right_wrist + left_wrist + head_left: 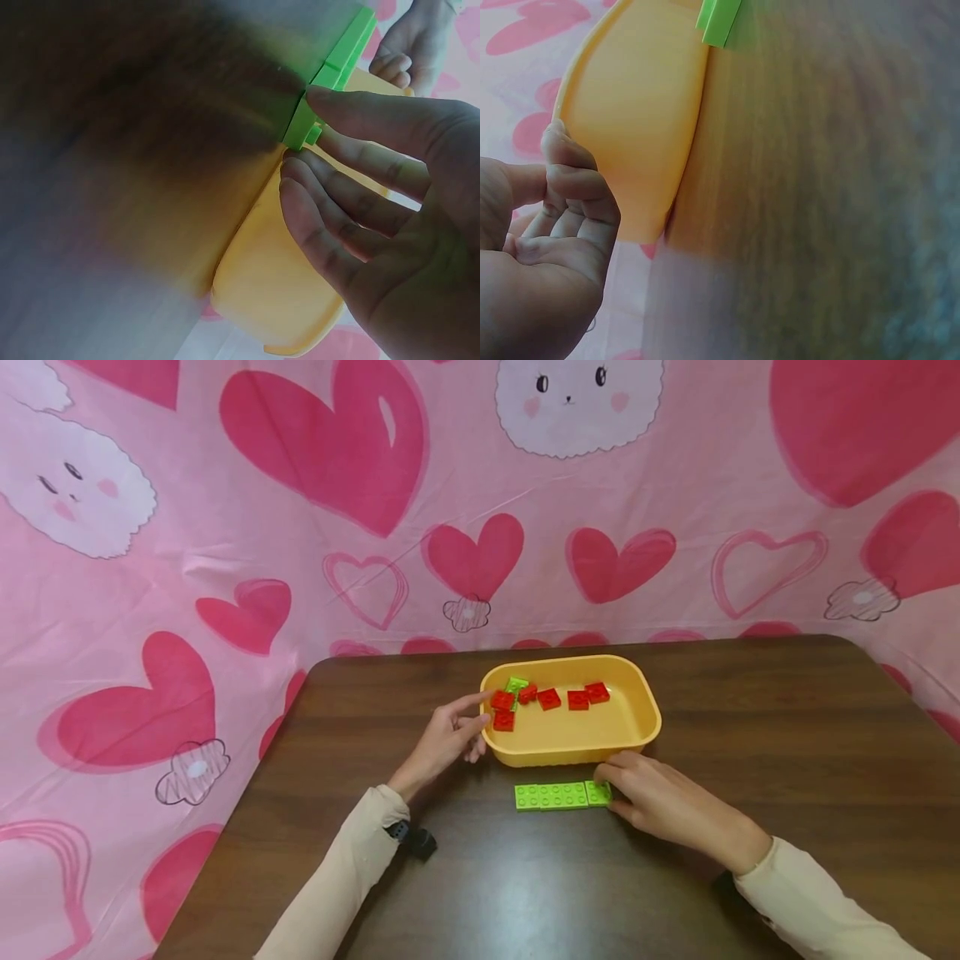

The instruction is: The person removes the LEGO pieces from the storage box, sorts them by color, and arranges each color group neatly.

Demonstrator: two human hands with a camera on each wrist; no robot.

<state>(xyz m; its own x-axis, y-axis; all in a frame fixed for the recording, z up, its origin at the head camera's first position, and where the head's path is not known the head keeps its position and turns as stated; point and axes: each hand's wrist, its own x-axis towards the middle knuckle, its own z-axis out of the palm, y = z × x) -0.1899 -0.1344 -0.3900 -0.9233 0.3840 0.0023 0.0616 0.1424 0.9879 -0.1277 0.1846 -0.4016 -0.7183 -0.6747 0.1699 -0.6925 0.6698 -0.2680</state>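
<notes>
In the head view, a row of green toy building bricks (553,797) lies on the table in front of a yellow bin (570,750). My right hand (667,797) is at the row's right end, its thumb and fingers pinching the end green brick (301,124); the right wrist view shows the thumb on one side. My left hand (444,739) is at the bin's left end, its index finger reaching over the rim and its other fingers loosely bent. Several red bricks (549,698) and a green brick (517,684) lie in the bin, nearest the left hand.
A brown wooden table (465,893) carries everything. A pink cloth (315,485) with hearts hangs behind it. A dark band (412,841) is around the left wrist.
</notes>
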